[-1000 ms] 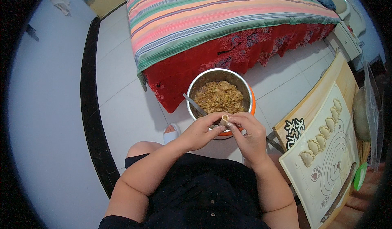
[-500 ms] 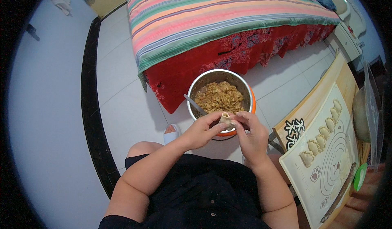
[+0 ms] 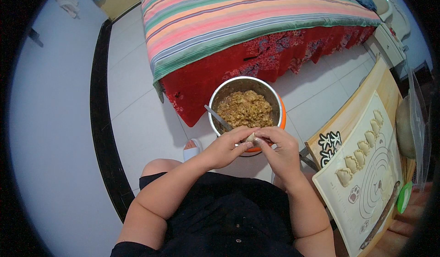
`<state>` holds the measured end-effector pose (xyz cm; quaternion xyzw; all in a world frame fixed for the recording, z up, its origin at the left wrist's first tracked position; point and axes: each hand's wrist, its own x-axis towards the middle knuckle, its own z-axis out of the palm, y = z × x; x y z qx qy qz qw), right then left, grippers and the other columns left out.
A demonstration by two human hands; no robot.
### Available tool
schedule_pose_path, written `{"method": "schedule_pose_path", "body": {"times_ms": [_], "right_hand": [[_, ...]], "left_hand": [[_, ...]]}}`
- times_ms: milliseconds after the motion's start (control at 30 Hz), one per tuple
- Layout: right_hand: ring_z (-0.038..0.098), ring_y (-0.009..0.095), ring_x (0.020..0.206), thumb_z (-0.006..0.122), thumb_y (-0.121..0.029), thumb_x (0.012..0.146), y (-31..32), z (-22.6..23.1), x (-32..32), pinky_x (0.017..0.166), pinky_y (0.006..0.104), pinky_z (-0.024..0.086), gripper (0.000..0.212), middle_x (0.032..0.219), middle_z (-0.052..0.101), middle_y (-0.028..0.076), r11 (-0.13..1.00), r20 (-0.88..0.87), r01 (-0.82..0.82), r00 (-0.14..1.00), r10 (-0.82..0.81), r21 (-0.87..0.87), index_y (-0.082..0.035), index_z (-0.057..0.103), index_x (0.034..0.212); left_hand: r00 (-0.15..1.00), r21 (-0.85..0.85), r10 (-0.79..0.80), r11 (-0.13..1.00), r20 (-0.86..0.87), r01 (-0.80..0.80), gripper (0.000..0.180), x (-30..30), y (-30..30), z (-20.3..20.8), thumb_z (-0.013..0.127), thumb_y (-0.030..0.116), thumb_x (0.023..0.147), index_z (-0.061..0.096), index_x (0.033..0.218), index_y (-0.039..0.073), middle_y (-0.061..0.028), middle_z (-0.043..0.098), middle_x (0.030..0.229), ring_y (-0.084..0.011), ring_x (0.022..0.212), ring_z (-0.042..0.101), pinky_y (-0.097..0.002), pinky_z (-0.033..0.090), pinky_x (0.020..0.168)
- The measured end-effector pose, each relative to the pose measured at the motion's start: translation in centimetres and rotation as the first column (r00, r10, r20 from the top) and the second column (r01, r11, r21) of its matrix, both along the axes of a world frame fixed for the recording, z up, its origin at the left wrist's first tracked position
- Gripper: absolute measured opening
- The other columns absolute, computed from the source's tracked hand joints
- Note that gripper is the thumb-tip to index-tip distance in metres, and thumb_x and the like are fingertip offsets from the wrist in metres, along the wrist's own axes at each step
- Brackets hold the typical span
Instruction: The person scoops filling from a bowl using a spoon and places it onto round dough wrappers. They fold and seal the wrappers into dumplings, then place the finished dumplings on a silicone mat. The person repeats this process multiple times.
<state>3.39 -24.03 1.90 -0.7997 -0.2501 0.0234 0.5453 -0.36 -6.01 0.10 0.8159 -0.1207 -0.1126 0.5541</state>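
Note:
Between my two hands I hold a small pale dumpling [image 3: 251, 138], pinched over the near rim of a steel pot [image 3: 212, 124]. My left hand [image 3: 228, 146] grips it from one side, thumb and fingers pressed together. On the other side my right hand [image 3: 278, 150] closes its thumb and fingertips on the dough. The fingers hide most of the dumpling. Brown minced filling [image 3: 245, 109] lies in the pot, and the grey handle of a utensil [image 3: 219, 117] leans out over the left rim.
On the right, a white mat [image 3: 337, 204] on a wooden board bears a row of several dumplings [image 3: 359, 159], a dark rolling pin [image 3: 381, 216] and a green-edged thing [image 3: 404, 197]. A bed with a striped cover [image 3: 238, 16] stands ahead; a white wall is on the left.
The dumpling's open top, visible earlier, is now pinched together under my fingers. My hands have drawn closer around it, with the right hand's fingers folding over the top.

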Motion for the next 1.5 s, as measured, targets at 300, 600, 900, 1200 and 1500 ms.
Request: {"method": "schedule_pose_path", "body": {"times_ms": [300,600,900,1200,1500], "right_hand": [[0.068,0.024,0.082,0.064,-0.001,0.078,0.5,0.4,-0.6,0.071,0.0318,0.053,0.022,0.086,0.066,0.015,0.995,-0.112,0.07,0.991,-0.077,-0.07,-0.001,0.059,0.1],[0.068,0.025,0.085,0.063,-0.002,0.08,0.4,-0.5,0.1,0.074,0.0322,0.053,0.029,0.091,0.067,0.016,0.99,-0.192,0.111,0.977,-0.094,0.083,-0.002,0.058,0.108],[0.067,0.021,0.082,0.063,-0.003,0.082,0.9,-0.6,-0.3,0.073,0.0314,0.053,0.03,0.091,0.067,0.014,0.992,-0.112,0.114,0.986,-0.12,-0.057,-0.001,0.057,0.111],[0.063,0.013,0.08,0.061,0.0,0.082,0.8,-0.8,-0.1,0.07,0.0257,0.052,0.032,0.089,0.065,0.01,0.984,-0.385,0.125,0.921,-0.066,0.129,0.0,0.055,0.113],[0.067,0.019,0.082,0.063,-0.001,0.08,1.1,-0.2,-0.3,0.073,0.0294,0.053,0.029,0.088,0.067,0.014,0.993,-0.166,0.112,0.979,-0.119,-0.047,-0.001,0.057,0.108]], "left_hand": [[0.998,-0.045,-0.011,0.999,-0.055,0.009,0.04,0.0,0.0,0.0,0.048,0.017,0.094,0.045,0.13,0.001,-0.0162,0.053,0.122,-0.0273,0.113,0.051,-0.0349,0.04,0.096],[0.993,-0.11,-0.013,0.994,-0.116,0.0,0.038,-0.1,0.3,-0.3,0.047,0.021,0.096,0.048,0.127,0.0,-0.0154,0.055,0.116,-0.0251,0.109,0.053,-0.0333,0.04,0.094],[0.98,-0.189,0.011,0.981,-0.2,-0.05,0.036,-0.2,0.0,-0.7,0.046,0.02,0.096,0.048,0.128,0.002,-0.0127,0.056,0.114,-0.02,0.105,0.054,-0.0315,0.041,0.093],[0.942,-0.326,0.089,0.924,-0.322,-0.199,0.041,0.3,0.2,-0.3,0.047,0.021,0.097,0.043,0.134,0.006,-0.0074,0.052,0.125,-0.0146,0.115,0.048,-0.031,0.039,0.098],[0.951,-0.306,0.105,0.932,-0.29,-0.196,0.041,0.0,-0.4,-0.4,0.046,0.018,0.097,0.04,0.135,0.004,-0.0081,0.051,0.127,-0.0147,0.116,0.048,-0.0302,0.039,0.098]]}}
